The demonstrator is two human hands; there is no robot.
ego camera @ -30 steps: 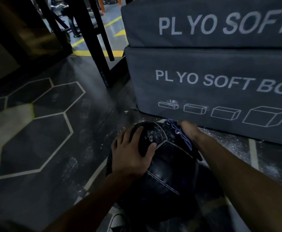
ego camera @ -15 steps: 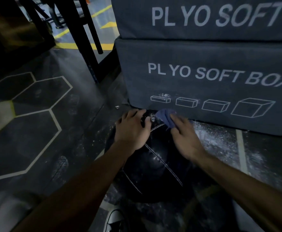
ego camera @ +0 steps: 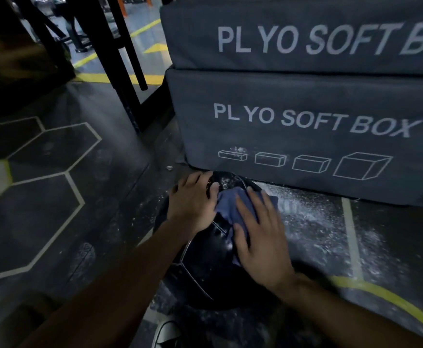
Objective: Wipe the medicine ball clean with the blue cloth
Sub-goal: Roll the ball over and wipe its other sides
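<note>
The left hand [ego camera: 193,199] lies spread on the upper left of the medicine ball [ego camera: 205,262], fingers relaxed and flat, steadying it on the floor [ego camera: 80,222]. Beside it, the right hand [ego camera: 258,234] presses the blue cloth [ego camera: 226,205] flat against the ball's top, fingers extended over the fabric rather than clenched. The ball sits just in front of the lower of 2 plyo boxes [ego camera: 306,136] (white dust is scattered on the floor to its right). The wiping step seems under way; next, the pale smudge near the ball's far top likely needs firm strokes while the left hand stops it rolling.
</note>
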